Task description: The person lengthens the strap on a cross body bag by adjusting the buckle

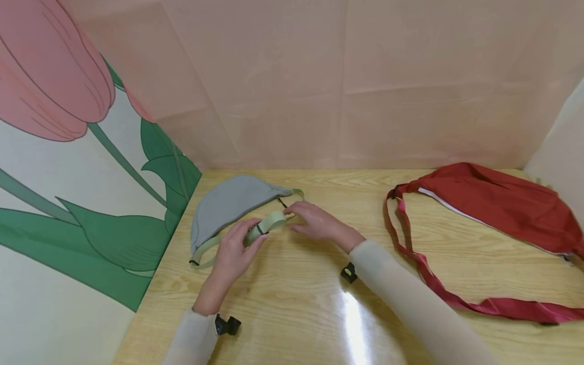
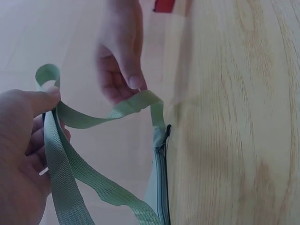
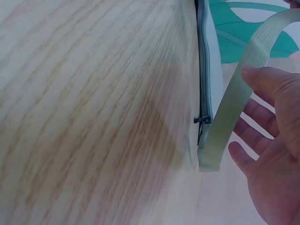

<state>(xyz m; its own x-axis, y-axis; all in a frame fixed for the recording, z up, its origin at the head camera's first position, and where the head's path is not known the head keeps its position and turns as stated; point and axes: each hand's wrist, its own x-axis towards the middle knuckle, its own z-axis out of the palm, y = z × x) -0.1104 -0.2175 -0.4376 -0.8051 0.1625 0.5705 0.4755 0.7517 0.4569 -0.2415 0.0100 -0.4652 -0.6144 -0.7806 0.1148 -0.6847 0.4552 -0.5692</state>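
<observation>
A grey waist bag with a pale green webbing strap lies on the wooden table, left of the middle. My left hand pinches the strap between thumb and fingers beside its dark slider. In the left wrist view, a small loop of strap stands above that thumb, and two lengths hang below. My right hand pinches the strap nearer the bag's right end, its thumb lying on the webbing. The bag's zipper and its dark pull show in the right wrist view.
A red waist bag lies at the table's right, its twisted red strap looping toward the front. A pink-covered wall stands behind the table, and a tulip-patterned panel borders its left side.
</observation>
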